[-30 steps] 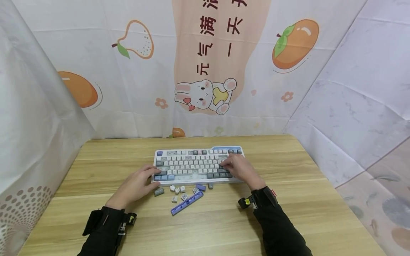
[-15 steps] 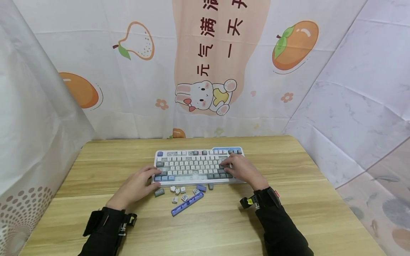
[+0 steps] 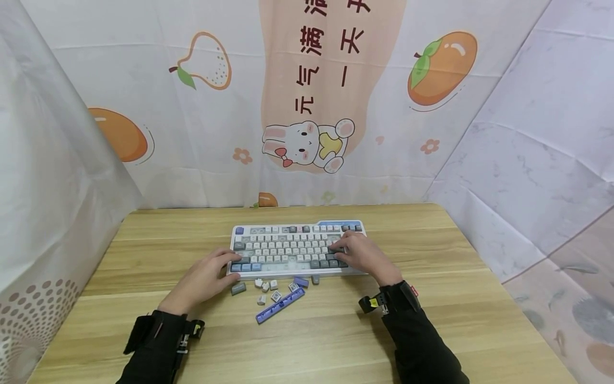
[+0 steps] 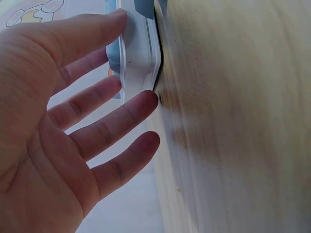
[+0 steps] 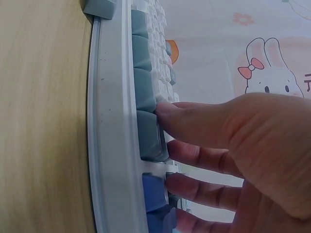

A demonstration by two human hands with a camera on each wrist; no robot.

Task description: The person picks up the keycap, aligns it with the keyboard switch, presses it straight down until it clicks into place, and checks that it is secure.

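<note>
A white keyboard (image 3: 275, 251) with white, grey and blue keycaps lies near the middle of the wooden table; several of its key spots are bare. My left hand (image 3: 203, 280) rests at its left end, fingers extended and spread, with the thumb (image 4: 114, 24) against the front edge. At the right end, my right hand (image 3: 364, 255) pinches a dark grey keycap (image 3: 336, 249) between thumb and index finger. The other fingers curve over the keys in the right wrist view, where the thumb (image 5: 175, 114) sits by the grey keys; the pinched keycap is largely hidden there.
In front of the keyboard lie a long purple spacebar (image 3: 280, 305), upside down, a shorter purple keycap (image 3: 301, 281), a wide grey keycap (image 3: 238, 288), a small grey one (image 3: 315, 279) and several white keycaps (image 3: 274, 285). A printed cloth (image 3: 201, 133) hangs behind the table (image 3: 336, 336).
The right wrist has shifted very slightly to the right and down, its fingertips staying at the same keys. The left hand and the loose keycaps have not moved.
</note>
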